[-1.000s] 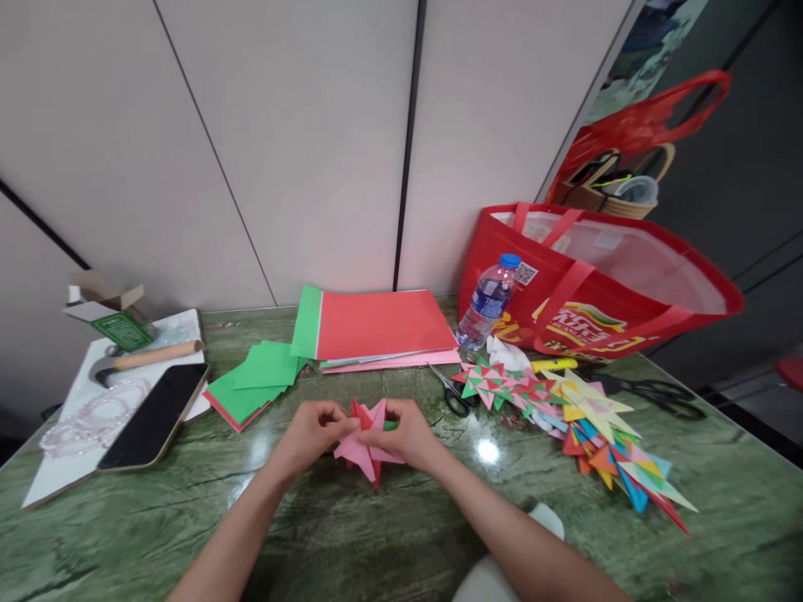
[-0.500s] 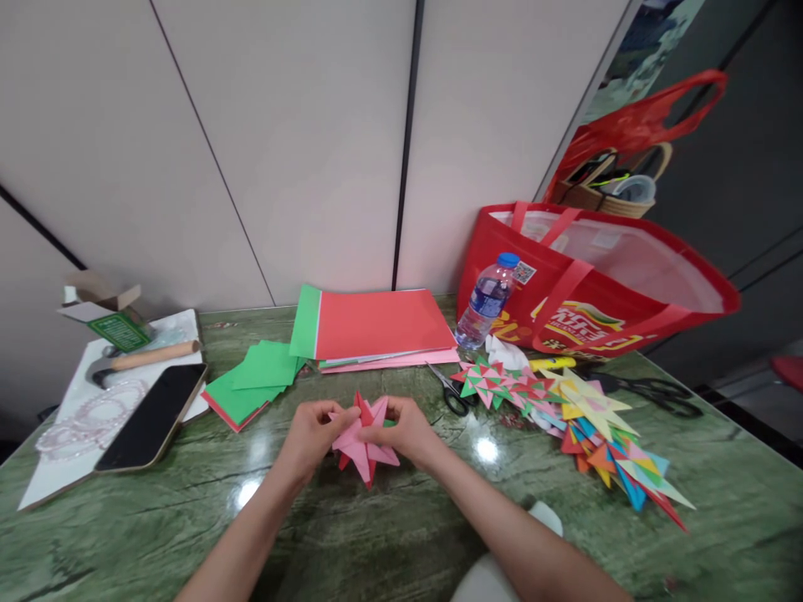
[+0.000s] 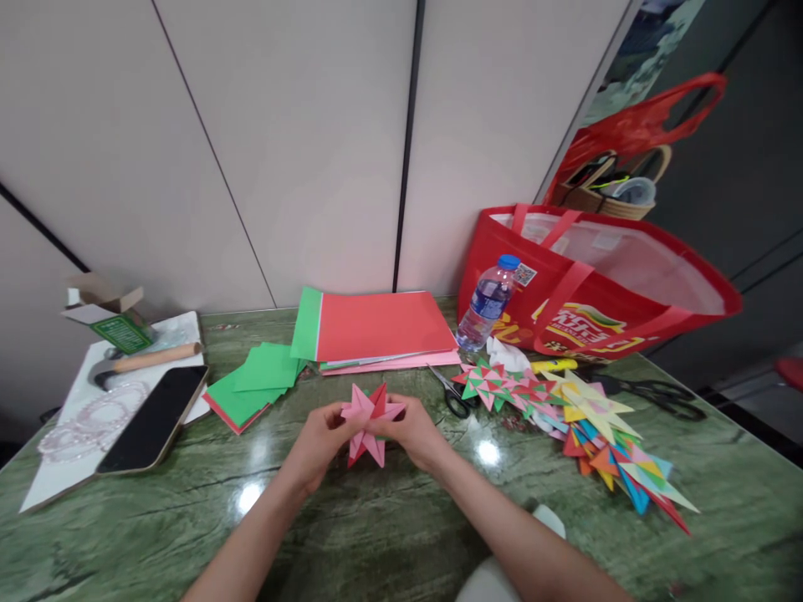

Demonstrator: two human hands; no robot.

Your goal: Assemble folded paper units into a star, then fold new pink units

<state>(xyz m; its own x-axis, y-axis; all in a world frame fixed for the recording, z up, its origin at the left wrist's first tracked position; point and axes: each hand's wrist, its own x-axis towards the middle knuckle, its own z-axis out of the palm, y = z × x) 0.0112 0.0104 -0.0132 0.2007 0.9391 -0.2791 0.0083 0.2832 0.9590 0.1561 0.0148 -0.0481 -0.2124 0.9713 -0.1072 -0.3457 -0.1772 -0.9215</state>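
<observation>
I'm looking down over a green, marble-veined table (image 3: 156, 543), glossy enough to throw back two bright spots of light. It runs up to a pale panelled wall (image 3: 314, 150) with dark seams; off to my right the room turns dark. At the back I can make out stacked coloured sheets (image 3: 389, 326), then a water bottle (image 3: 486, 308) against a red shopping bag (image 3: 480, 242).

The pink-and-red paper star (image 3: 365, 422) is at the near middle of the table, between my two hands; I cannot tell whether it touches the surface. My left hand (image 3: 317, 443) pinches its left side and my right hand (image 3: 412, 431) its right, thumbs across the front. Its face is turned toward me. Two tips point away, two back toward me, others out sideways; with points radiating all round, I read no clear long axis.
</observation>
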